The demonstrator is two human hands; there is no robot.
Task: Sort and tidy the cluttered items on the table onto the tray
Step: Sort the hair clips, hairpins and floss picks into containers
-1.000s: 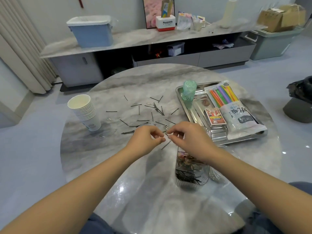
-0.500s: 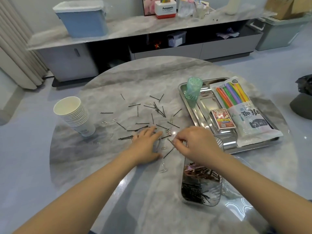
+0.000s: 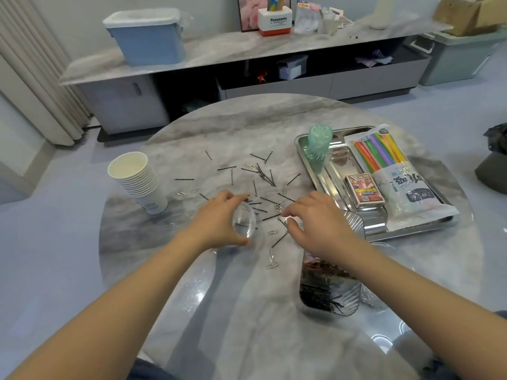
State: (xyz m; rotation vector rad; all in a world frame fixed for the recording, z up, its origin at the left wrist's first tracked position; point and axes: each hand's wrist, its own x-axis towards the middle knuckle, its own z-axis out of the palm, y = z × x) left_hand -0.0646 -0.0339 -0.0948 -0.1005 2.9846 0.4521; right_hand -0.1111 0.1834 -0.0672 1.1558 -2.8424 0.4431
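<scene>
One round marble table point(image 3: 274, 127) fills the view, scattered mid-surface with black bobby pins point(image 3: 264, 174) and silver paper clips point(image 3: 271, 260). Steel tray point(image 3: 411, 231) on its right side: packet of coloured sticks point(image 3: 395, 171), small red card box point(image 3: 363, 190) just beside it, green cup stack point(image 3: 318, 145) upright at the far left corner of the tray. Stack of white paper cups point(image 3: 138, 182) stands on the left of the table, well apart from the tray. Clear ribbed container point(image 3: 329, 292) near the front edge, already holding dark pins, partly hidden under the right forearm.

Left hand point(image 3: 219, 220): fingers and thumb curled round a small clear lid or dish point(image 3: 245, 223), held tilted on edge; loose pins lie just beyond the fingertips. Right hand point(image 3: 315, 223): thumb and forefinger drawn together in a pinch over the pile, something small and pale between the tips – cannot tell what. One bobby pin lies just below the pinch, paper clips nearer the person
</scene>
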